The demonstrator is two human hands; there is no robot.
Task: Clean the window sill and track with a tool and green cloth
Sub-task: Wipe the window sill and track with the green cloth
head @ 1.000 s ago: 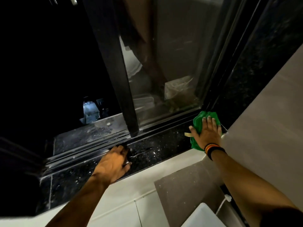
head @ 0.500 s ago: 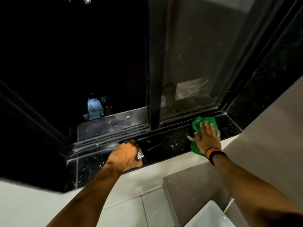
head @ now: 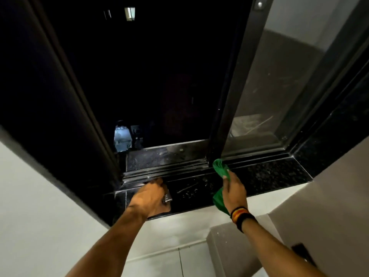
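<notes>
Left hand (head: 148, 198), at 7 o'clock, rests on the black sill (head: 269, 174), fingers closed around a metal tool (head: 167, 197). Right hand (head: 233, 189), at 5 o'clock, fingers pinching a green cloth (head: 219, 166), lifts it off the sill; its top end touches the track (head: 169, 171) at the sash (head: 237, 80) foot. Beyond: dark opening.

The tool (head: 167, 197) is mostly buried under the left hand (head: 150, 198); both forearms run off the bottom edge.
</notes>
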